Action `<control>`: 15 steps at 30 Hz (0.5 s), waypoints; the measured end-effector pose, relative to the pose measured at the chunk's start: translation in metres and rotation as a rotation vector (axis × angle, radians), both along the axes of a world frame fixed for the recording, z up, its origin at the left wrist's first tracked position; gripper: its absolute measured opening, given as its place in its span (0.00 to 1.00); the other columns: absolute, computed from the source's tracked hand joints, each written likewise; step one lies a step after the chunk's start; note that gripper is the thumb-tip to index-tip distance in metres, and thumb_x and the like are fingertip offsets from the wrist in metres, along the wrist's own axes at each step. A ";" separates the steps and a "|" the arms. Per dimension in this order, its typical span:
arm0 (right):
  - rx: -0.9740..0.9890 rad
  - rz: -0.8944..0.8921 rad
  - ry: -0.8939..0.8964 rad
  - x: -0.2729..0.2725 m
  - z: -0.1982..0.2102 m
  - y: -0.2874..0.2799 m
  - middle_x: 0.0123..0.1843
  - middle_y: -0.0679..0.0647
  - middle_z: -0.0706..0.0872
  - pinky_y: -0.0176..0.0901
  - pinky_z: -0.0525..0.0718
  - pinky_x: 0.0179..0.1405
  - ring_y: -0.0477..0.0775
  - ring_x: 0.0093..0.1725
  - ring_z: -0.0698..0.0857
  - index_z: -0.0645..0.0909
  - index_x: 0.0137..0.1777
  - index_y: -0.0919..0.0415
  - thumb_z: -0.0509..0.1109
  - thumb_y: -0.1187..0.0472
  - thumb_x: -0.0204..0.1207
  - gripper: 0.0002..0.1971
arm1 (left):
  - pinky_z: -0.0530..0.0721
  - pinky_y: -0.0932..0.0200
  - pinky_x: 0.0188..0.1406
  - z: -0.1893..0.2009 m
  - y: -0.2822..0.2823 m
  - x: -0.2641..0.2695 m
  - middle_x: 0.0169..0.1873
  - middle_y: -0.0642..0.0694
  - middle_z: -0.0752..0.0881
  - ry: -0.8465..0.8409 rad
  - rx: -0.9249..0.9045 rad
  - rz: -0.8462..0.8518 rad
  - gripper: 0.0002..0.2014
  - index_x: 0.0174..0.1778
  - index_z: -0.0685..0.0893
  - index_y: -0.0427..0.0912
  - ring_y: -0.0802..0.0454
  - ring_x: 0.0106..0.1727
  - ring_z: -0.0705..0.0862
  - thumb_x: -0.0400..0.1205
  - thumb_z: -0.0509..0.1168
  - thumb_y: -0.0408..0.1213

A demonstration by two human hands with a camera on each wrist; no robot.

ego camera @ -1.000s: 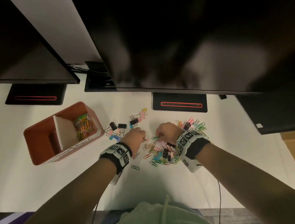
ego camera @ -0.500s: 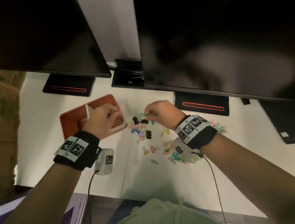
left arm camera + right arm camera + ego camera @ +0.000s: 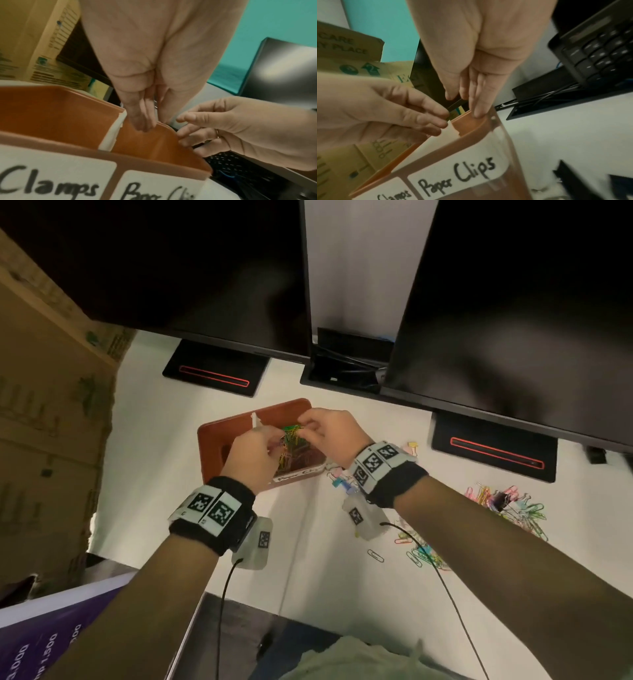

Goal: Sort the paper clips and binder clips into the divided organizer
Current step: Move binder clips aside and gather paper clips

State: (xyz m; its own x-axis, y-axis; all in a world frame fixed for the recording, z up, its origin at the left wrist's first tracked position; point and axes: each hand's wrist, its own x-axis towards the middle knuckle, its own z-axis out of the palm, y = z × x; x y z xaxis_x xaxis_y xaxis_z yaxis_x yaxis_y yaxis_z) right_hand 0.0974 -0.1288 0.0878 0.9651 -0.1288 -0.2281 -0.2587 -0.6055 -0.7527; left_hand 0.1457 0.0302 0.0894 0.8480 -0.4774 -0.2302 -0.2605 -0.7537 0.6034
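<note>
The orange divided organizer (image 3: 212, 440) stands on the white desk, its white divider (image 3: 255, 419) upright. The left compartment is labelled "Clamps" (image 3: 48, 185), the right one "Paper Clips" (image 3: 457, 174). Coloured paper clips (image 3: 298, 450) fill the right compartment. Both hands hover over it. My left hand (image 3: 274, 440) points down, and a thin wire clip (image 3: 155, 104) shows between its thumb and fingers. My right hand (image 3: 303, 424) has straight fingers, one touching the organizer's far rim (image 3: 477, 113), with nothing between them. Loose clips (image 3: 507, 505) lie in a heap at the right.
Two dark monitors (image 3: 513, 320) on black stands (image 3: 493, 450) overhang the back of the desk, with a cable tray (image 3: 342, 368) between them. A cardboard box (image 3: 51, 405) stands at the left. More clips (image 3: 424, 556) and small binder clips (image 3: 339, 477) lie under my right wrist.
Both hands have left the loose heap and travelled left to the organizer. They now hang together over the paper clip compartment. The view has swung left with them.
</note>
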 end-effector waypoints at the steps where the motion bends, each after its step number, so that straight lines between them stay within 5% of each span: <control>1: 0.013 -0.027 -0.038 -0.010 0.001 -0.009 0.55 0.49 0.86 0.31 0.79 0.49 0.45 0.51 0.82 0.80 0.62 0.57 0.66 0.56 0.79 0.13 | 0.81 0.55 0.64 0.003 -0.002 -0.007 0.55 0.44 0.87 -0.004 -0.064 -0.016 0.13 0.60 0.83 0.40 0.50 0.57 0.84 0.79 0.64 0.29; 3: -0.053 -0.082 -0.061 -0.032 -0.005 -0.033 0.50 0.46 0.84 0.28 0.75 0.43 0.43 0.46 0.80 0.82 0.58 0.56 0.65 0.55 0.79 0.11 | 0.80 0.69 0.53 0.005 -0.009 -0.024 0.50 0.50 0.86 0.022 -0.134 -0.086 0.11 0.57 0.83 0.44 0.59 0.49 0.83 0.80 0.65 0.32; 5: -0.158 -0.129 0.019 -0.057 -0.019 -0.061 0.49 0.48 0.85 0.35 0.78 0.46 0.46 0.45 0.81 0.82 0.56 0.55 0.66 0.54 0.78 0.10 | 0.76 0.77 0.45 0.003 -0.020 -0.044 0.48 0.54 0.84 0.072 -0.155 -0.165 0.10 0.57 0.83 0.45 0.66 0.45 0.80 0.80 0.65 0.35; 9: -0.253 -0.074 0.232 -0.102 -0.046 -0.093 0.56 0.53 0.85 0.40 0.80 0.50 0.49 0.50 0.83 0.82 0.57 0.56 0.69 0.56 0.76 0.11 | 0.84 0.62 0.49 -0.030 -0.046 -0.073 0.57 0.46 0.82 0.168 -0.089 -0.284 0.14 0.62 0.80 0.43 0.55 0.47 0.84 0.80 0.64 0.33; 15: -0.301 0.109 0.341 -0.119 -0.070 -0.080 0.65 0.55 0.77 0.52 0.75 0.67 0.57 0.65 0.76 0.80 0.64 0.53 0.72 0.58 0.73 0.18 | 0.77 0.61 0.61 -0.080 -0.069 -0.088 0.62 0.44 0.73 0.134 0.116 -0.370 0.21 0.66 0.77 0.45 0.51 0.52 0.80 0.76 0.66 0.33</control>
